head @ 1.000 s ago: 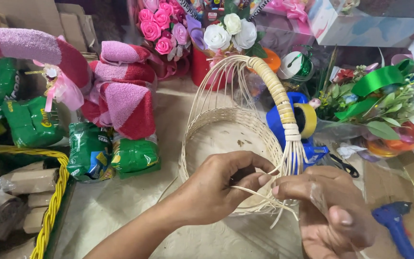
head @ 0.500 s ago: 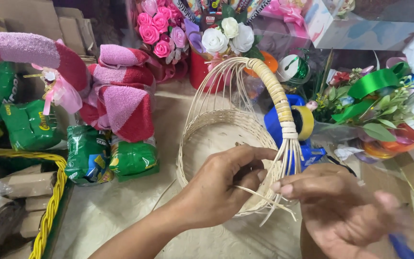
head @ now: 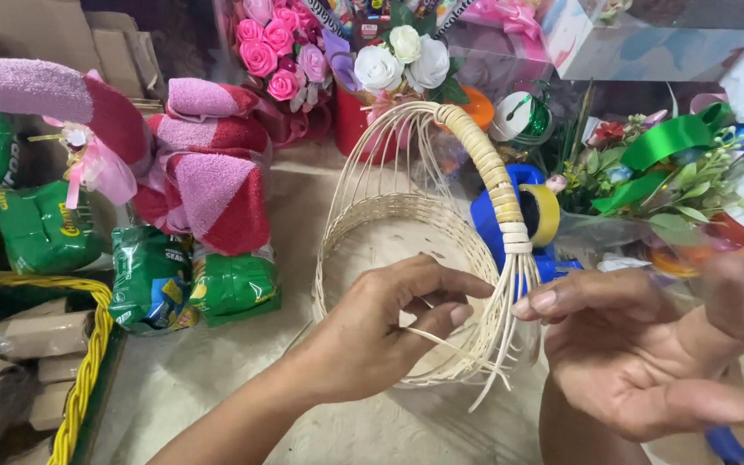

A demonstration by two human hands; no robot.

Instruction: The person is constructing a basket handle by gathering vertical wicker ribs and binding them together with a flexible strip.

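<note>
A pale wicker basket (head: 406, 250) sits at frame centre, woven body and handle formed. Loose cane ends (head: 484, 357) remain untucked — one is pinched by the left hand (head: 372, 340); the right hand (head: 639, 362) is held open, empty, beside it.

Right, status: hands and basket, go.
Left hand pinching loose strands at the basket rim. Right hand open, palm up, fingertips at the handle base. Nothing in the way.
</note>
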